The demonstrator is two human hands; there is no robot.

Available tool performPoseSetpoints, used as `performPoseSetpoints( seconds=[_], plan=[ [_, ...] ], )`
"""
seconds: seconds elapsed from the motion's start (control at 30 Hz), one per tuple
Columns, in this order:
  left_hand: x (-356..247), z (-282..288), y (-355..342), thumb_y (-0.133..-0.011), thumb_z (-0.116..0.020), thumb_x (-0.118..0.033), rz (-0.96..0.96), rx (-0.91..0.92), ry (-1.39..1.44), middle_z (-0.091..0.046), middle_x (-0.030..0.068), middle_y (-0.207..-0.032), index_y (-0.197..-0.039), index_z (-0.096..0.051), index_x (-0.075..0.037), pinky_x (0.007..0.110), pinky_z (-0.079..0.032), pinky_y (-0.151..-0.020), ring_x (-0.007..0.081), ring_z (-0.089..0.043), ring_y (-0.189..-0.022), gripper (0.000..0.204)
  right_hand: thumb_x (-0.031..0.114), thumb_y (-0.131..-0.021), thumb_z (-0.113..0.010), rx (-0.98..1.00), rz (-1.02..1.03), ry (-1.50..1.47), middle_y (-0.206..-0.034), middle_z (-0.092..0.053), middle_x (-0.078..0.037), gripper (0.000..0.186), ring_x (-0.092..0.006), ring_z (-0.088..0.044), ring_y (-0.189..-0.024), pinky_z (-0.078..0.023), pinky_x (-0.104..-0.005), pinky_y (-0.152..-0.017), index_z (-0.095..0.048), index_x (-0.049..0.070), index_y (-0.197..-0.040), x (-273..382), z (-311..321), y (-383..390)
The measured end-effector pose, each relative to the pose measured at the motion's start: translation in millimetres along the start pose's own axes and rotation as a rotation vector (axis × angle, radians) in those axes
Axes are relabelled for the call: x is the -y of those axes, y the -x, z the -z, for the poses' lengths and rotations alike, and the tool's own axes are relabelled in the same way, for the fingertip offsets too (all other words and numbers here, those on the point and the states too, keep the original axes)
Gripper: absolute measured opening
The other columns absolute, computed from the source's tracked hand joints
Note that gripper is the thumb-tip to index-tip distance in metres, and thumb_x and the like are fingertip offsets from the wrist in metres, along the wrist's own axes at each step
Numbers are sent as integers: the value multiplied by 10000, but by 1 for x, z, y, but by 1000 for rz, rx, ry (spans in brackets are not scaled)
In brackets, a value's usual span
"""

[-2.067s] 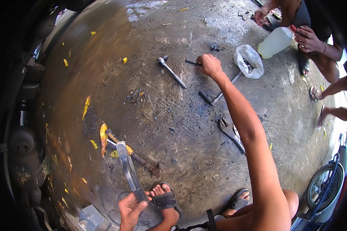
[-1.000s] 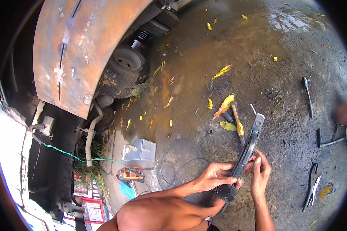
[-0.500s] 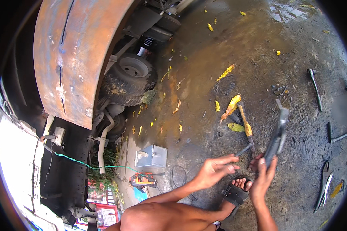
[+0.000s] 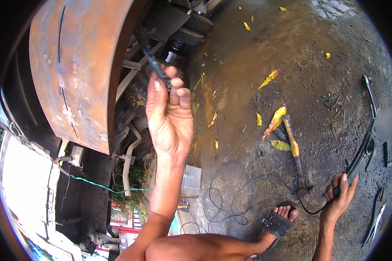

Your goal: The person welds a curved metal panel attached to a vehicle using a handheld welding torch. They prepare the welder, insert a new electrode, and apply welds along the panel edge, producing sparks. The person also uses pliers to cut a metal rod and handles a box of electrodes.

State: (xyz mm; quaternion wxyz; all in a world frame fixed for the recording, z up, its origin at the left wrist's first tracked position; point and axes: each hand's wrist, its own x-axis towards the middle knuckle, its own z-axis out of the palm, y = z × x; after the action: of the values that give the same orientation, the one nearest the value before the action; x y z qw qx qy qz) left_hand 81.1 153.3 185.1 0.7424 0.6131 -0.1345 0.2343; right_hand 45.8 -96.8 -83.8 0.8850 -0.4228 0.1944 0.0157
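Observation:
My left hand (image 4: pixel 172 115) is raised palm up beside the rusty curved steel beam (image 4: pixel 80 74). Its fingers are closed round a dark rod (image 4: pixel 154 63), whose far end blurs against the vehicle's dark underside. At the right, low over the ground, my right hand (image 4: pixel 342 193) grips a welding electrode holder (image 4: pixel 362 154) with a black cable (image 4: pixel 311 212) trailing from it. Between my hands a hammer (image 4: pixel 292 137) with a yellow wooden handle lies on the ground, its head toward my sandalled foot (image 4: pixel 278 222).
Pliers (image 4: pixel 374 224) and a ratchet wrench (image 4: pixel 370 95) lie at the right. Loops of black cable (image 4: pixel 231 211) spread across the concrete near a grey metal box (image 4: pixel 191 177). Yellow leaves (image 4: pixel 275 119) are scattered about. A green wire (image 4: pixel 96 185) hangs from the frame at the left.
My left hand has risen from beside the hammer toward the beam, carrying the rod. My right hand has moved right with the electrode holder, and the hammer's head now shows.

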Motion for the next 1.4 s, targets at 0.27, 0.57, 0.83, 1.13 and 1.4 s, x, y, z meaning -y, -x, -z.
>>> performPoseSetpoints(
  seconds=[0.27, 0.57, 0.83, 1.13, 1.4],
  plan=[
    [-14, 1, -13, -982, -576, -122, -226, -104, -228, -661, 156, -1059, -1178, -578, 18, 247, -562, -747, 135, -662, -887, 241, 211, -982, -527, 12, -12, 49, -734, -446, 5, 276, -17, -360, -524, -235, -181, -420, -427, 71, -1197, 0, -6, 7],
    [-11, 15, -36, -912, -651, -39, -345, 50, 54, -634, 138, -1039, -1092, -555, 86, 189, -587, -769, 110, -650, -826, 239, 228, -974, -552, 58, -33, 65, -747, -466, 14, 298, -14, -335, -500, -228, -185, -421, -430, 77, -1200, -10, -1, 4],
    [-14, 30, -55, -944, -622, -63, -400, 83, -98, -644, 137, -999, -1110, -595, 21, 219, -546, -721, 125, -633, -810, 188, 228, -982, -550, 59, -25, 50, -749, -455, 14, 267, -14, -333, -506, -224, -182, -419, -436, 81, -1174, -7, 5, 7],
    [0, 0, -59, -943, -635, -92, -432, 106, -362, -646, 131, -980, -1041, -601, 39, 219, -529, -740, 113, -614, -827, 167, 206, -984, -545, 64, -44, 54, -751, -456, 16, 327, -20, -338, -514, -243, -179, -422, -408, 70, -1247, -16, 10, 11],
    [-11, 19, -66, -939, -624, -58, -263, 237, -60, -620, 130, -1073, -1129, -595, 12, 232, -519, -793, 151, -596, -916, 204, 203, -984, -546, 82, -73, 28, -745, -451, 12, 350, -24, -343, -510, -252, -180, -422, -390, 67, -1266, -16, 11, 16]
  ],
)
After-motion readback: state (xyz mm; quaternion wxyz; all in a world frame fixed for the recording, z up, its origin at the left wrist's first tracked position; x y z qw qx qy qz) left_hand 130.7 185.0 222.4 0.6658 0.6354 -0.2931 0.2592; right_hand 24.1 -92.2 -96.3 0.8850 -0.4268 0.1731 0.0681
